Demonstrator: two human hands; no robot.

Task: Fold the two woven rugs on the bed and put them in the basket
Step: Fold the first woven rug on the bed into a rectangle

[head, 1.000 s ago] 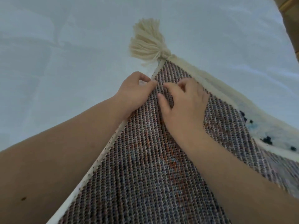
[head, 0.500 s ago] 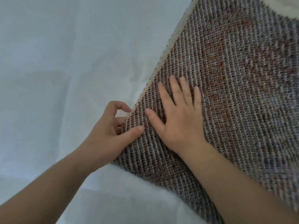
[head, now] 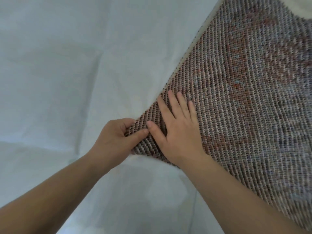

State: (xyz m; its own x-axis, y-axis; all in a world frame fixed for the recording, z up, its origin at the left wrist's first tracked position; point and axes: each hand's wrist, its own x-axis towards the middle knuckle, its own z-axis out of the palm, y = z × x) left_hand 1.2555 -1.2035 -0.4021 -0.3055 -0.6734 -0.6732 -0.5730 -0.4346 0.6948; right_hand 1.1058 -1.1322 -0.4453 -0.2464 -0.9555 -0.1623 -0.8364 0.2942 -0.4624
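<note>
The woven rug [head: 244, 98] lies backing-side up on the white bed [head: 67, 81], running from the upper right down to its near corner at frame centre. Over the last second the view and both hands have travelled from the tasselled far corner to this near corner; the tassel is now out of frame.

The left hand [head: 114, 141], half a second ago loosely beside the edge, now pinches the corner: thumb on top, fingers [head: 125, 121] curled under the edge. The right hand [head: 177, 130] remains flat on the backing, fingers spread, thumb meeting the left thumb.

Judgement: the far end has been aligned, and the near corner is now being squared or gripped for the next fold. The fold is under way, not finished. Neither the second rug nor the basket is visible, so stowing has not begun.
</note>
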